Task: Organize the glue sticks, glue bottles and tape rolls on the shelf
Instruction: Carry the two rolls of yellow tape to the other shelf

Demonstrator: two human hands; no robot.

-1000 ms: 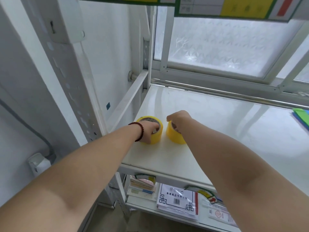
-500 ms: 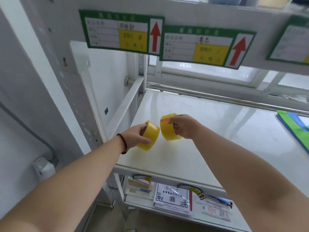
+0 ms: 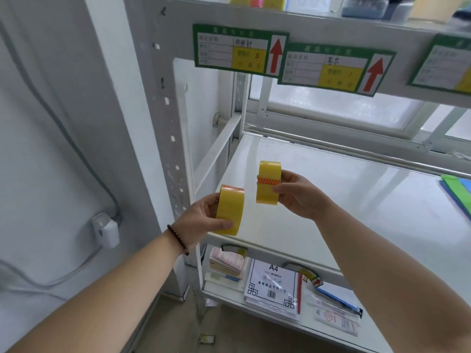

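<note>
Two rolls of translucent yellow packing tape are held in the air in front of the white middle shelf [image 3: 331, 200], clear of its surface. The left hand [image 3: 201, 220] grips the left tape roll [image 3: 229, 211] with the thumb curled over its lower outer face and the fingers behind it. This roll stands on edge and leans slightly to the right; its glossy yellow band faces the camera, and a strip of orange-and-white pattern shows along its top edge. A dark beaded bracelet [image 3: 178, 239] circles the left wrist.

The right hand [image 3: 298, 194] pinches the right tape roll [image 3: 269, 183], thumb on the near side and fingers on the far side. This roll is also on edge, nearly upright, and sits a little higher than the other. A narrow orange-patterned strip crosses its yellow band about halfway up. The two rolls are close beside each other but do not touch.

On the front edge of the upper shelf hang green-bordered label cards [image 3: 240, 50] with yellow fields and red arrows pointing up. The lower shelf holds a pack of A4 paper [image 3: 274, 289] and a stack of booklets [image 3: 226, 264]. Green and blue folders [image 3: 458, 189] lie at the right end of the middle shelf.
</note>
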